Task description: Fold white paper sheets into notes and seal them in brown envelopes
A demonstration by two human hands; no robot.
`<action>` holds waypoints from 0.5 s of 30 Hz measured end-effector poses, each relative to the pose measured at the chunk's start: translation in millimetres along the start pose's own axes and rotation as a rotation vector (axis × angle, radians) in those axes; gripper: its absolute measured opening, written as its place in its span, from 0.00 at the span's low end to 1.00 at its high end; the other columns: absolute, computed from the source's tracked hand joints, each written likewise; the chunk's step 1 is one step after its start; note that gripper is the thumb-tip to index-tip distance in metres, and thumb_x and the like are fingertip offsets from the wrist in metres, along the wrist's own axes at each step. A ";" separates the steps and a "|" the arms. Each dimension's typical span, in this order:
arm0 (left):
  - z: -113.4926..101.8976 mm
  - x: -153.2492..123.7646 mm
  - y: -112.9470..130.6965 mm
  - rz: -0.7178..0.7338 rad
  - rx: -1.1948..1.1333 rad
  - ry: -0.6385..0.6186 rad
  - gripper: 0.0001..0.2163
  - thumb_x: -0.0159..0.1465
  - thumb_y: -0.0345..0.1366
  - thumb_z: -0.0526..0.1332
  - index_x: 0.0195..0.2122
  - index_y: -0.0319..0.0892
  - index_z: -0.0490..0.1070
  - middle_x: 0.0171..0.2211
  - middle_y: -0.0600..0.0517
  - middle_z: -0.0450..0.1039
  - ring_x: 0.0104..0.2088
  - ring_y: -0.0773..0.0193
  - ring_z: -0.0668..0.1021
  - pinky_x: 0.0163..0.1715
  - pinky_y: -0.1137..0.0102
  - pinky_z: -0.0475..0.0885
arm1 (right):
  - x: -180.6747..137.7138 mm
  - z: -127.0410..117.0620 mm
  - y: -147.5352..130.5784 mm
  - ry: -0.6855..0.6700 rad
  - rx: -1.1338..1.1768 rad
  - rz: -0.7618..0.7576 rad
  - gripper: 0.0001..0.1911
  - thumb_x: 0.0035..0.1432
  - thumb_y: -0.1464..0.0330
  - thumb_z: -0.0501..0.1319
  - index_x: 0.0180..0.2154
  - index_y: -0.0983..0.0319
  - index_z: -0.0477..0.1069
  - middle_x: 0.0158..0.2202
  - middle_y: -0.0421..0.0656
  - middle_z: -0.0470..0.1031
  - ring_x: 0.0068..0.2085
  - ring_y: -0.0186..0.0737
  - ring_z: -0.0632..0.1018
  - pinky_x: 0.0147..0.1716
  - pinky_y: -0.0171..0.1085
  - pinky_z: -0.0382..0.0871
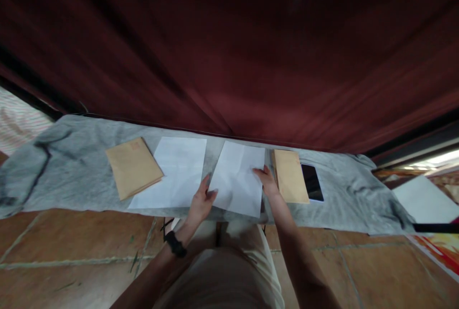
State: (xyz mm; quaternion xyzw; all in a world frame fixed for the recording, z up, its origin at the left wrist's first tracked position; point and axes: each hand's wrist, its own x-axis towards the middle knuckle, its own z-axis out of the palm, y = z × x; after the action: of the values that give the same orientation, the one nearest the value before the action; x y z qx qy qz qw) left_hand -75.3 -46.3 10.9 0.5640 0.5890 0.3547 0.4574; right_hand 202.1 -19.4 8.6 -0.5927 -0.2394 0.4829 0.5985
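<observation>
A white sheet of paper (236, 175) lies at a slant in front of me, between my two hands. My right hand (268, 182) pinches its right edge, thumb on top and the other fingers partly hidden. At the lower left edge of the same sheet is my left hand (201, 202), its thumb over the paper and its fingers along the edge. Left of it rests a second white paper (179, 170), flat on the grey cloth. A stack of brown envelopes (134, 168) overlaps that paper's left side. More brown envelopes (292, 175) sit just right of my right hand.
Grey cloth (340, 189) covers the long narrow table. A dark-screened phone (311, 182) lies beside the right envelopes. Behind the table hangs a dark red curtain (229, 60). A white board-like item (430, 199) is at far right, above the tiled floor (89, 247).
</observation>
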 end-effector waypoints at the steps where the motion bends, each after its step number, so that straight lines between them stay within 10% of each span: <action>1: 1.7 -0.5 -0.3 -0.013 -0.011 -0.002 0.29 0.60 0.38 0.64 0.64 0.41 0.65 0.43 0.49 0.78 0.43 0.58 0.81 0.49 0.60 0.76 | -0.6 -1.1 1.9 0.008 -0.011 -0.008 0.25 0.33 0.59 0.75 0.35 0.61 0.74 0.28 0.39 0.81 0.29 0.41 0.78 0.30 0.39 0.72; 15: 1.9 -27.1 4.9 -0.087 -0.087 -0.040 0.31 0.58 0.35 0.64 0.64 0.38 0.65 0.34 0.52 0.78 0.30 0.62 0.78 0.34 0.65 0.76 | -20.2 -2.4 13.9 0.041 -0.301 -0.205 0.33 0.49 0.63 0.67 0.57 0.64 0.69 0.48 0.48 0.79 0.47 0.47 0.79 0.50 0.44 0.73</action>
State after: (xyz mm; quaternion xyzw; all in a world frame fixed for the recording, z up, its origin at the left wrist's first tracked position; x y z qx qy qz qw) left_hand -73.2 -72.7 18.6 0.5244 0.5876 0.3484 0.5082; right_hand 191.6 -40.4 0.8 -0.6577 -0.3559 0.3660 0.5540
